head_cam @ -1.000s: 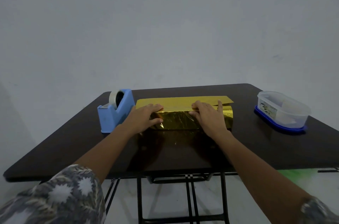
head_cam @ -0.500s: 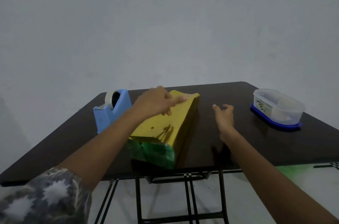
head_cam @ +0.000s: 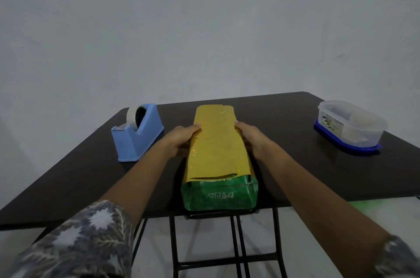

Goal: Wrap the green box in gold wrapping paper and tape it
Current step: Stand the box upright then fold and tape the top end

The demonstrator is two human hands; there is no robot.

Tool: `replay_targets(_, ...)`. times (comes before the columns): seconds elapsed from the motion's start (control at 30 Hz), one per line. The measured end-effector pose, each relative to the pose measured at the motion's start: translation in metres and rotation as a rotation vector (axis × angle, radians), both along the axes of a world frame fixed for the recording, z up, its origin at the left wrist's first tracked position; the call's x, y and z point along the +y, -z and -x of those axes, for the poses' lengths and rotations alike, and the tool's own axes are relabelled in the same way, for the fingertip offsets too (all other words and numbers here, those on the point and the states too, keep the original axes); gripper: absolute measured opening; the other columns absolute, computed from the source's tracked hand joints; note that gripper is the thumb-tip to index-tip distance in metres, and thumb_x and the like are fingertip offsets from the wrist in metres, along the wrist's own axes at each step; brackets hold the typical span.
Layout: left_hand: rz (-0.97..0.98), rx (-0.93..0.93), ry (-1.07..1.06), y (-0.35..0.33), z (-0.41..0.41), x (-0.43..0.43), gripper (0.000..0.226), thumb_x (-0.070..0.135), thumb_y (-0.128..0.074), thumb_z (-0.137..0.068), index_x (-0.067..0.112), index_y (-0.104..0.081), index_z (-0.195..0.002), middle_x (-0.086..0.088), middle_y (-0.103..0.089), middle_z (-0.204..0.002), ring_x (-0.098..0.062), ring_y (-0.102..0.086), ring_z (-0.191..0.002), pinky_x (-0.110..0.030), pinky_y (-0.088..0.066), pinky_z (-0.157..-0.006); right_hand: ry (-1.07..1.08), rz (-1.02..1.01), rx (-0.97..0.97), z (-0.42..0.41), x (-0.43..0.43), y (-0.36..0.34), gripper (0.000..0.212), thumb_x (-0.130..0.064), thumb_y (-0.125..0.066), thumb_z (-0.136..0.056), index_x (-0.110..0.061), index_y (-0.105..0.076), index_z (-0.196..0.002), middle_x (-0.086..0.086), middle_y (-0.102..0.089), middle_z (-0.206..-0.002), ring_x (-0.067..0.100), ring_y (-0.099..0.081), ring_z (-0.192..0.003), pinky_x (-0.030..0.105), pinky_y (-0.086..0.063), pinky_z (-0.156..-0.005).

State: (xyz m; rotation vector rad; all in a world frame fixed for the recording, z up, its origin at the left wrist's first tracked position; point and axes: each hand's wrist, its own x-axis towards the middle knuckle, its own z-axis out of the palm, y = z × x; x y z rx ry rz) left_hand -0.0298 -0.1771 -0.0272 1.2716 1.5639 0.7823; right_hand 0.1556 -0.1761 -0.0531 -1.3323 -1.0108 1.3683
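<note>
My left hand (head_cam: 181,139): it presses on the left side of the wrapped box. My fingers lie close together and my thumb is up at the top edge.
My right hand (head_cam: 252,139): it presses on the right side, just across from my left hand. These fingers lie close together too.
Gold paper (head_cam: 216,145): it goes over the top of the box and down both sides. One edge of it runs along the top near my right hand.
Green box (head_cam: 218,195): it lies in the middle of the table, pointing away from me. The end near me shows green, right at the front edge.
Table (head_cam: 295,141): dark and shiny.
Tape holder (head_cam: 136,136): blue, near my left hand but not touching, with a tape roll (head_cam: 133,116) in it.
Plastic tub (head_cam: 350,127): see-through, on a blue lid (head_cam: 347,148), far off on my right.
</note>
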Motion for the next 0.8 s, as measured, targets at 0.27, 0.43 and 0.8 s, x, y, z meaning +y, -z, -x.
replay_targets(0.27,-0.134,-0.301,0.047,-0.011,0.009,0.004,0.029,0.036,-0.060,-0.089,0.014,-0.059,-0.107,-0.009,-0.063,-0.093,-0.020,-0.061,-0.077,-0.033,-0.054,-0.067,-0.012,-0.237,-0.025,0.001,-0.006,-0.013,0.044,-0.048,-0.054,-0.088,-0.017,-0.055,-0.119,0.000,-0.062,-0.115,0.020,-0.057,-0.109,0.035,-0.047,-0.090)
replay_targets(0.43,-0.443,-0.501,0.081,-0.047,0.016,0.006,0.031,0.008,-0.061,-0.086,0.020,-0.048,-0.112,0.000,-0.065,-0.087,-0.009,-0.064,-0.065,-0.024,-0.053,-0.054,-0.096,-0.545,0.108,-0.005,-0.015,-0.047,0.029,-0.018,-0.056,-0.092,-0.028,-0.051,-0.119,0.003,-0.065,-0.106,0.018,-0.063,-0.092,0.037,-0.050,-0.081)
replay_targets(0.8,-0.418,-0.462,0.326,-0.028,0.038,0.001,0.079,0.011,-0.081,-0.048,0.018,-0.053,-0.122,-0.003,-0.065,-0.109,-0.023,-0.063,-0.105,-0.040,-0.052,-0.082,-0.145,-0.663,0.130,-0.011,-0.030,-0.030,0.057,-0.015,-0.070,-0.064,-0.029,-0.051,-0.116,-0.012,-0.055,-0.122,0.002,-0.050,-0.116,0.026,-0.046,-0.092)
